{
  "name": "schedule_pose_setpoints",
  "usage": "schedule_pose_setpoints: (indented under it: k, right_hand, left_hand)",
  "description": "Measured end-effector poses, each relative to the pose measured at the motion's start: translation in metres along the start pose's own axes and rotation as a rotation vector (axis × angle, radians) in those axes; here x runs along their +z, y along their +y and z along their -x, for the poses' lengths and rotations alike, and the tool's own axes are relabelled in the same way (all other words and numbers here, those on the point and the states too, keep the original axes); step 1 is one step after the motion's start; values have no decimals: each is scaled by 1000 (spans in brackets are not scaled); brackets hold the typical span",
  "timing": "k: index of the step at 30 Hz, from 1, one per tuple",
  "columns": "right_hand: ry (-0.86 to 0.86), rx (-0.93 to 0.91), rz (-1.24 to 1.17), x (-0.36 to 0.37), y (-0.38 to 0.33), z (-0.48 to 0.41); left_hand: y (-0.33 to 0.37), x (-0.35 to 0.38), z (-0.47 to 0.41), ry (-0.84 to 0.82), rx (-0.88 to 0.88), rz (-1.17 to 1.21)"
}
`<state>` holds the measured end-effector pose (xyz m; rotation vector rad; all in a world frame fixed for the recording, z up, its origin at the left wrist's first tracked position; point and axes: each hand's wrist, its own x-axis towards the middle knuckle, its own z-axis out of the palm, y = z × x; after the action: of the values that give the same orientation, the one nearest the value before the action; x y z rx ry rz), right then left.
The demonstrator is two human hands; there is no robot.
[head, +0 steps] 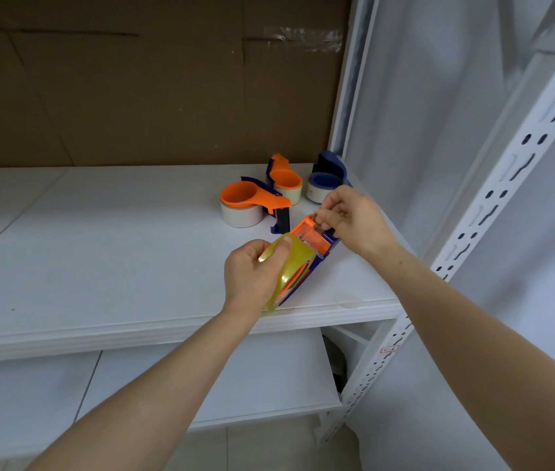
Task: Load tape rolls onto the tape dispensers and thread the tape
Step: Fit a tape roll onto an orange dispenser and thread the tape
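Note:
An orange and blue tape dispenser lies near the front right of the white shelf, with a yellowish clear tape roll mounted on it. My left hand grips that roll, thumb across its top. At the dispenser's far end, my right hand pinches something small, probably the tape end, by the cutter. Further back stand three loaded dispensers: an orange one on a white roll, a second orange one, and a blue one.
A brown cardboard sheet forms the back wall. A white perforated upright stands at the right, with white plastic sheeting behind it. A lower shelf lies below.

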<state>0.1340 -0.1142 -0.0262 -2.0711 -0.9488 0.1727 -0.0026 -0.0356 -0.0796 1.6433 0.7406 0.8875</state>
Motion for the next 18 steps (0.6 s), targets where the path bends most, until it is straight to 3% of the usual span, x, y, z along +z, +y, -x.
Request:
schedule_pose_setpoints:
  k: [3, 5, 13, 18]
  right_hand:
    - [-69, 171, -181, -6, -6, -5]
    - [-81, 214, -168, -10, -8, -6]
    - [41, 105, -88, 1, 8, -9]
    - [169, 165, -168, 6, 17, -17]
  left_hand:
    - [1, 1, 2, -2, 12, -1]
    - [2, 1, 3, -27, 26, -10]
    - [6, -7, -2, -221, -72, 71]
    - [4, -8, -7, -195, -120, 100]
